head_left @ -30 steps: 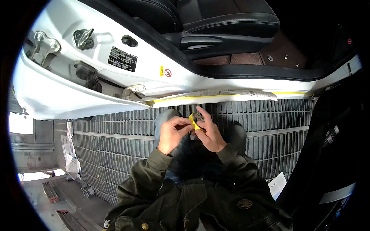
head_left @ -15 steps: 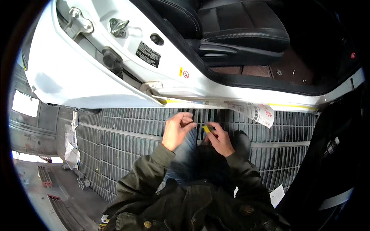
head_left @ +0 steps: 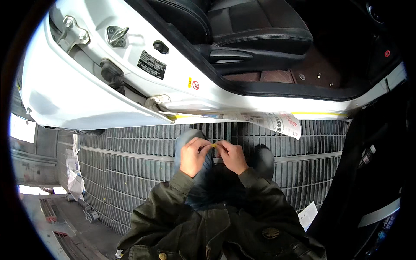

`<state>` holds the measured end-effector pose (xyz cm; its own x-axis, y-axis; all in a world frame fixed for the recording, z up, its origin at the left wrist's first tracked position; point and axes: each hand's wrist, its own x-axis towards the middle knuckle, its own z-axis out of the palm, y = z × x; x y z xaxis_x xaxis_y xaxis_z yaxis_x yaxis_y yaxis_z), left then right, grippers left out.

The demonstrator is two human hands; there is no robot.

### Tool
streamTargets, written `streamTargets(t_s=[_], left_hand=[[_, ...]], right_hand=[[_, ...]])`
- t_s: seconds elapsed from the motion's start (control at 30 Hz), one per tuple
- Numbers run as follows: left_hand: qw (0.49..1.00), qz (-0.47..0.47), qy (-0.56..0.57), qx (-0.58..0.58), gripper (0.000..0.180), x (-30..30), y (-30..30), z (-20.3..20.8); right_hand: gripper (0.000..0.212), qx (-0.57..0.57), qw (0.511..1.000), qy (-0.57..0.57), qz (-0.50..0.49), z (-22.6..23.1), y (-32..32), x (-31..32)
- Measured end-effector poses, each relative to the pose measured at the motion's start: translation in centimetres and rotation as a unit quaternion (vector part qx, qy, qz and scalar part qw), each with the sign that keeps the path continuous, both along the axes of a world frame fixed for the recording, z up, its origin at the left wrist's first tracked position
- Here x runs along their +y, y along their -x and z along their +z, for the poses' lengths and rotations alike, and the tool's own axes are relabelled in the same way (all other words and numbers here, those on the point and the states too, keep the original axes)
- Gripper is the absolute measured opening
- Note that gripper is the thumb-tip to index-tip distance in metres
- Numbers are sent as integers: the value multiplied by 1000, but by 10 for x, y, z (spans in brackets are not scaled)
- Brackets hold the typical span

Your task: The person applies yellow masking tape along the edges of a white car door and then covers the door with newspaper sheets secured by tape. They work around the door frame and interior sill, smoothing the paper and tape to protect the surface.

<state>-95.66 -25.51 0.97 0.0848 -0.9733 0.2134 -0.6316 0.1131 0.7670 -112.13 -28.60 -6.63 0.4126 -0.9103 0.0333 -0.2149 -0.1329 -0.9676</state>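
A small piece of yellow tape point(head_left: 213, 146) sits between my two hands, above the floor grating and in front of the car sill. My left hand point(head_left: 192, 156) pinches one end of it with thumb and forefinger. At the other end, my right hand point(head_left: 233, 157) is closed on the tape in the same way. Beyond my hands, a sheet of newspaper point(head_left: 284, 123) hangs from the lower edge of the white car sill point(head_left: 260, 105). A strip of yellow tape point(head_left: 320, 113) runs along that edge.
The white car's door opening shows a black seat point(head_left: 260, 37). An open white door point(head_left: 56, 95) stands at the left. Slatted metal grating point(head_left: 125, 173) forms the floor. Paper sheets lie at far left, and a white sheet point(head_left: 307, 215) lies at right. Dark material point(head_left: 368, 182) rises at right.
My hands have come together, and the left now grips the yellow tape that only the right held. The car has shifted slightly left and up in view.
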Motion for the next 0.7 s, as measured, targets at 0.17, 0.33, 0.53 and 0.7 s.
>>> streamTargets(t_s=[0.17, 0.33, 0.53, 0.7], left_hand=[[997, 47, 65, 13, 8, 1, -1, 10], [990, 66, 107, -67, 12, -32, -40, 41], [988, 73, 63, -122, 17, -56, -69, 32], [977, 105, 33, -183, 15, -75, -79, 23]], right_hand=[[18, -179, 957, -171, -152, -22, -4, -13], [21, -249, 915, -252, -193, -29, 26, -22], [22, -231, 920, -280, -146, -29, 10, -9], [22, -208, 929, -267, -153, -26, 7, -3]])
